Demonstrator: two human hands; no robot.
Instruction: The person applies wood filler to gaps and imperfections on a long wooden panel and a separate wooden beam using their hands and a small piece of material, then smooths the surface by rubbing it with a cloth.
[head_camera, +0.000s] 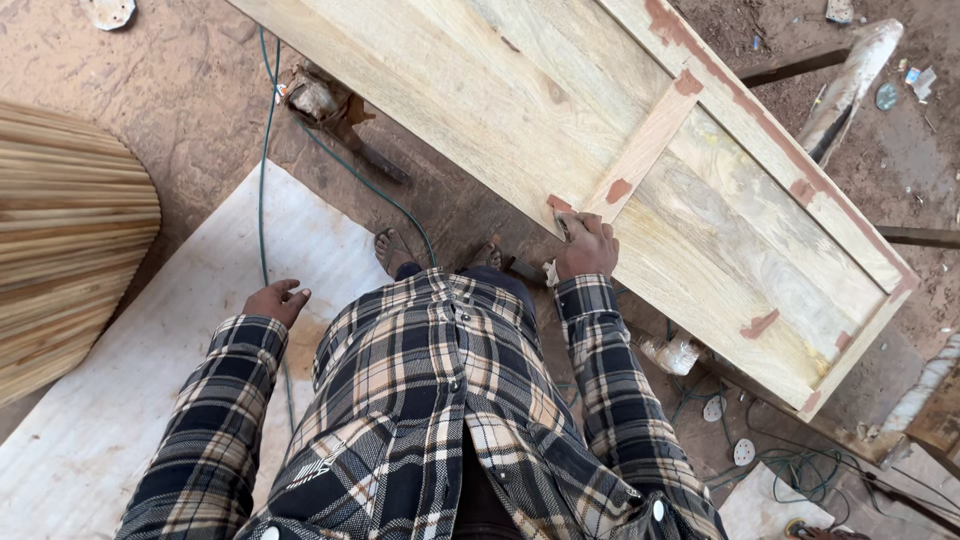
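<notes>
Below the head camera, a person in a plaid shirt (430, 400) stands on a dirt floor (180, 90) beside a long pale wooden door (560, 110) that lies slanted from the upper left down to the lower right. The door is a frame with panels and a short cross rail (645, 150), and reddish-brown filler patches (760, 323) mark its joints and edges. The right hand (587, 247) rests on the door's near edge, just where the cross rail meets the frame, beside one of the filler patches; its fingers (580, 228) are curled around a small tool whose tip touches the wood, though the tool is mostly hidden and I cannot tell what it is. The left hand (276, 301) hangs free, well apart from the door, over a white sheet (130, 400) spread on the floor; its fingers are loosely curled and hold nothing. A green cable (265, 150) runs across the floor and sheet, passing near the left hand. Two bare feet (392, 250) show near the door's edge. At the far left lies a ribbed wooden piece (70, 250) with a rounded end. More cables and small round white discs (714, 408) lie on the floor at the lower right, under the door's end.
</notes>
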